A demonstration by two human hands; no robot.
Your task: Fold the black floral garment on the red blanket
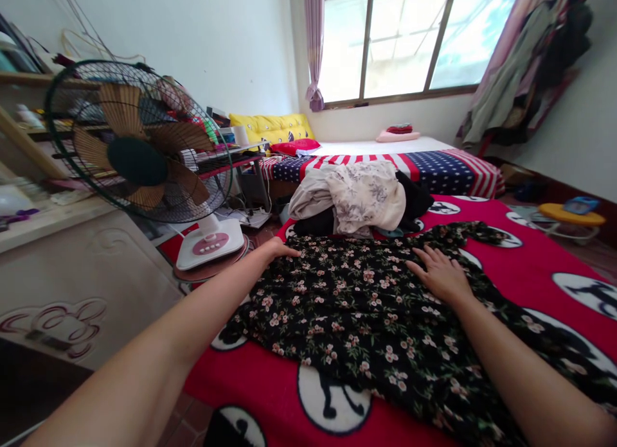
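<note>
A black garment with small pink flowers (366,318) lies spread flat on a red blanket with black-and-white round prints (525,261). My left hand (278,249) rests at the garment's far left edge, its fingers pressed together on the cloth. My right hand (441,273) lies flat on the garment's upper middle, fingers stretched out and apart. Both forearms reach forward over the cloth.
A pile of crumpled clothes (359,200) sits just beyond the garment. A standing fan (139,155) is on the floor at the left beside a low cabinet (81,267). A mattress with a stars-and-stripes cover (434,161) lies under the window.
</note>
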